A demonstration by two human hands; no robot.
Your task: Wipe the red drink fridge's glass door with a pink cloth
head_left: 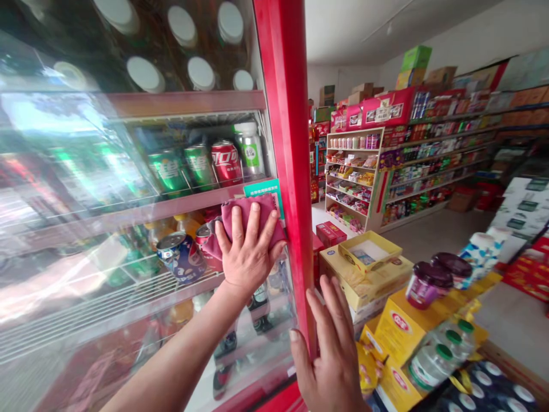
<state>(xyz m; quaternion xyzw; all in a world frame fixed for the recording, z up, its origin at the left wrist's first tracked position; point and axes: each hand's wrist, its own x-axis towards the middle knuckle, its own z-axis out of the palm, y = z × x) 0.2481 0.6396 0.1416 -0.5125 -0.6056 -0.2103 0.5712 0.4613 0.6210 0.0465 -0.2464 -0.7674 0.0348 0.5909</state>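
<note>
My left hand lies on a folded pinkish-purple cloth, holding it flat against the glass door of a drinks fridge. Its fingers are spread over the cloth. Just above and behind the cloth, a teal sticker is partly covered. My right hand is raised near the red door frame, fingers extended and nothing in it; whether it touches the frame I cannot tell. Behind the glass stand a blue Pepsi can, a red cola can and green cans.
Right of the fridge, a yellow open-topped box sits on stacked cartons. Nearer are yellow cartons, purple-lidded tubs and green-capped water bottles. Snack shelves line the back. Reflections blur the glass at left.
</note>
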